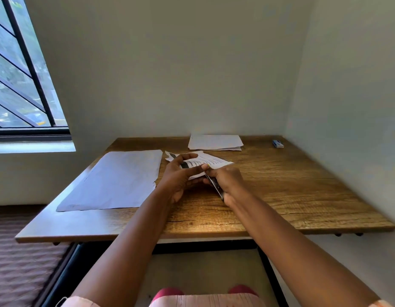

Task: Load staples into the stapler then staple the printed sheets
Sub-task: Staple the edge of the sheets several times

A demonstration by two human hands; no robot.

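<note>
At the middle of the wooden desk (280,196), your right hand (227,182) grips the stapler (215,188), its long axis running from near right to far left, nose at the near corner of the printed sheets (205,162). Your left hand (181,176) pinches those sheets just left of it. I judge the corner must sit between the jaws before you press. A staple box (278,144) lies far right.

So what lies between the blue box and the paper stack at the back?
Only bare wooden table lies between the blue box and the paper stack, in the head view.
</note>
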